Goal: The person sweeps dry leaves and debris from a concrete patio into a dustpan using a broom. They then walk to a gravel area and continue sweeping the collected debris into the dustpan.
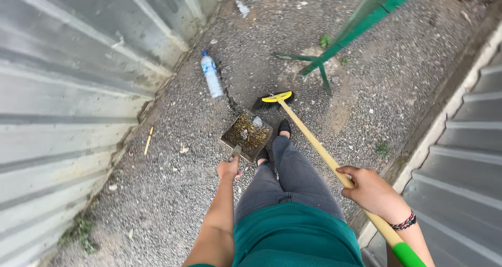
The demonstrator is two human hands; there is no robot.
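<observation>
- Dustpan (pixel 247 133), full of debris: left hand (pixel 229 168) closed round its handle; best held level.
- Broom (pixel 308 136): right hand (pixel 370 189) gripping the stick; short strokes suit gravel (pixel 172 194).
- Bottle (pixel 211 75): lying nearby.

bottle (pixel 212 76) left, green frame (pixel 361 24) ahead

A square metal dustpan (pixel 247 133) is held level just above the gravel ground (pixel 172 188), its short handle gripped in the left hand (pixel 228 168). It is heaped with brownish dry litter and a pale scrap. A broom (pixel 314 141) with a long yellow wooden handle, green at its upper end, slants down from the right hand (pixel 366 189); its yellow head with dark bristles rests on the gravel just beyond the dustpan.
</observation>
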